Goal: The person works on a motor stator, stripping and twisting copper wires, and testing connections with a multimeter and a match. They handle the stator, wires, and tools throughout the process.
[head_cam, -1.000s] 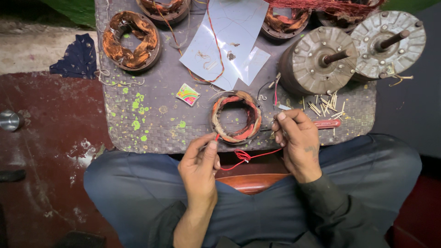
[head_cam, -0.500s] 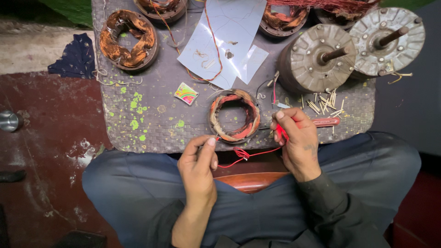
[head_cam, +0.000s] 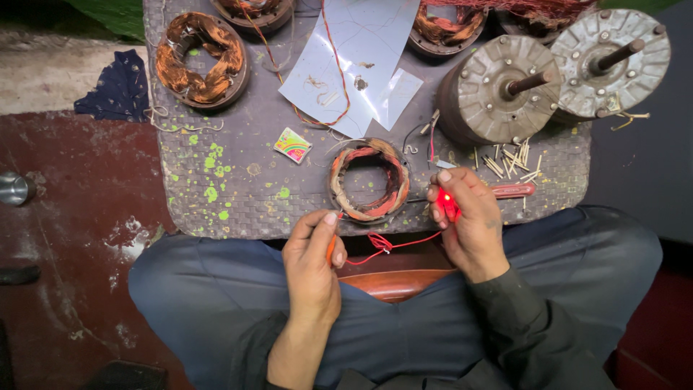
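Note:
A small wound stator ring (head_cam: pixel 341 184) with copper and red windings lies near the front edge of the grey table (head_cam: pixel 238 188). My left hand (head_cam: pixel 312 260) pinches an orange-tipped probe (head_cam: pixel 330 250) just below the ring's lower left rim. My right hand (head_cam: pixel 476 227) grips a small tester lamp (head_cam: pixel 447 203) that glows red, just right of the ring. A thin red wire (head_cam: pixel 382 244) hangs in a knot between the two hands. A red-handled screwdriver (head_cam: pixel 514 191) lies on the table, partly under my right hand.
Two round grey motor housings with shafts (head_cam: pixel 498 90) (head_cam: pixel 610 61) stand at the back right, with several thin sticks (head_cam: pixel 509 159) before them. A larger copper stator (head_cam: pixel 198 58) sits back left. Clear plastic sheets (head_cam: pixel 361 50) and a small colourful packet (head_cam: pixel 292 144) lie mid-table. A metal cup (head_cam: pixel 14 189) is on the floor, left.
The lamp in my right hand has lit up red. Both hands have stayed near the stator ring, shifting only slightly.

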